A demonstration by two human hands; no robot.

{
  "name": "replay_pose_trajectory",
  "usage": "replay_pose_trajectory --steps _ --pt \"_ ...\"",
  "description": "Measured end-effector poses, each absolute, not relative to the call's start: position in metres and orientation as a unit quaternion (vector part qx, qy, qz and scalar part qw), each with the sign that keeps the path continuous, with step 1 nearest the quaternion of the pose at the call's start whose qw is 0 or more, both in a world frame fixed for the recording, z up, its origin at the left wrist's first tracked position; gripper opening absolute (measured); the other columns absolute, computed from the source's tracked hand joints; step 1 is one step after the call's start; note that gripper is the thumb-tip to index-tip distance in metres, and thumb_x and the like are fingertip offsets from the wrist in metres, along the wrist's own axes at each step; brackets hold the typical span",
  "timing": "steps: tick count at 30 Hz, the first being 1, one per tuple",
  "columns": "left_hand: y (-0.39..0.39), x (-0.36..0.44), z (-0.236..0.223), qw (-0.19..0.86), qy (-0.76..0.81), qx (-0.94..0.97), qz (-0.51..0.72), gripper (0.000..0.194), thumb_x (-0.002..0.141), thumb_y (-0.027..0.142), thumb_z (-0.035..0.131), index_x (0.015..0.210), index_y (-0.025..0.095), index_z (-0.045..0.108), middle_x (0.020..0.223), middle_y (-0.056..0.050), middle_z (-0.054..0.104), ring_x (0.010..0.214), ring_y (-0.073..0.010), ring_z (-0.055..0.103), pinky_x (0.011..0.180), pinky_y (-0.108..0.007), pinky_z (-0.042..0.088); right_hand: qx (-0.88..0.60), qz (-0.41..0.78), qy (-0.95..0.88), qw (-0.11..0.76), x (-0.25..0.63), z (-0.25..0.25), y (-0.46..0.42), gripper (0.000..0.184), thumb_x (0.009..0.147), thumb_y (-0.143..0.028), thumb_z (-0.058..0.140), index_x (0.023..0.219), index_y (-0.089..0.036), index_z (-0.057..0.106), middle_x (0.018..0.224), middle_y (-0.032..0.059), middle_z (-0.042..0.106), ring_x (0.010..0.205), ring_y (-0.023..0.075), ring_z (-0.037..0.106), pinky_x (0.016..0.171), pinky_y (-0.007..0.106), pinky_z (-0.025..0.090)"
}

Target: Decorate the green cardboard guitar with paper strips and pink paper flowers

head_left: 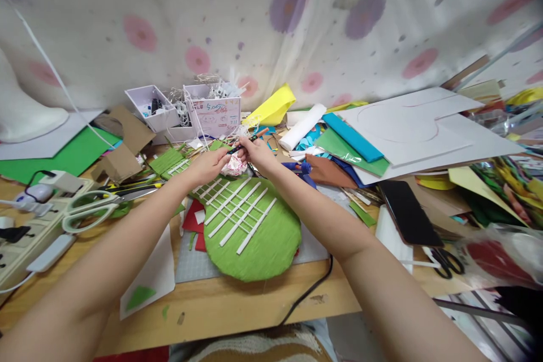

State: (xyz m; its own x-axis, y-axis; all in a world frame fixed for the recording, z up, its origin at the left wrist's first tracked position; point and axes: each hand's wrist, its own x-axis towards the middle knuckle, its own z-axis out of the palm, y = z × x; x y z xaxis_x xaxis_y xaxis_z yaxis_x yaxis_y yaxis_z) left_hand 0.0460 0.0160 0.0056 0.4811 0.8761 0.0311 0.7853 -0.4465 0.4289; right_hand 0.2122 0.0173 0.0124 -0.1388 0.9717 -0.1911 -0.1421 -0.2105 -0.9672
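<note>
Both my arms reach forward over a cluttered craft table. My left hand (211, 164) and my right hand (257, 153) meet above the far end of a green racket-shaped craft piece (258, 235) crossed by white paper strips. Between them they pinch a thin dark pen-like stick with an orange end (250, 140); both hands' fingers are closed on it. A small crumpled pink-and-white paper (235, 166) lies just under the hands.
White boxes (212, 107) of odds and ends stand at the back. Scissors with pale handles (91, 207) and a power strip (25, 240) are at the left. Coloured paper sheets, a white board (424, 130), a black phone (409, 212) and black scissors (445, 260) lie right.
</note>
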Motion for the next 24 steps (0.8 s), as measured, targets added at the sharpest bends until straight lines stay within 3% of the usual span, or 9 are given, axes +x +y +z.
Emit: replay_pose_trajectory --steps 10,18,24 --pt "0.02 0.053 0.008 0.16 0.513 0.841 0.064 0.029 0.092 0.041 0.031 0.08 0.023 0.05 0.073 -0.006 0.058 0.071 -0.0243 0.056 0.069 -0.035 0.042 -0.485 0.585 -0.463 0.456 0.214 0.009 0.02 0.031 0.097 -0.021 0.047 0.068 -0.015 0.056 0.043 -0.0055 0.054 0.036 0.0057 0.047 0.043 0.015 0.042" --pt "0.021 0.055 0.008 0.055 0.532 0.843 0.045 0.033 0.095 0.041 0.032 0.091 0.02 0.057 0.081 -0.012 0.065 0.085 -0.0293 0.065 0.076 -0.036 0.044 -0.483 0.638 -0.399 0.448 0.213 0.014 0.025 0.034 0.098 -0.018 0.041 0.067 -0.015 0.053 0.042 -0.006 0.051 0.034 0.0053 0.045 0.041 0.015 0.04" --pt "0.025 0.059 0.017 0.093 0.547 0.832 0.029 0.036 0.095 0.043 0.029 0.083 0.021 0.055 0.077 -0.01 0.064 0.082 -0.029 0.065 0.071 -0.036 0.043 -0.484 0.547 -0.485 0.48 0.212 0.014 0.024 0.031 0.097 -0.025 0.05 0.067 -0.016 0.052 0.042 -0.0068 0.052 0.034 0.0049 0.047 0.04 0.015 0.04"
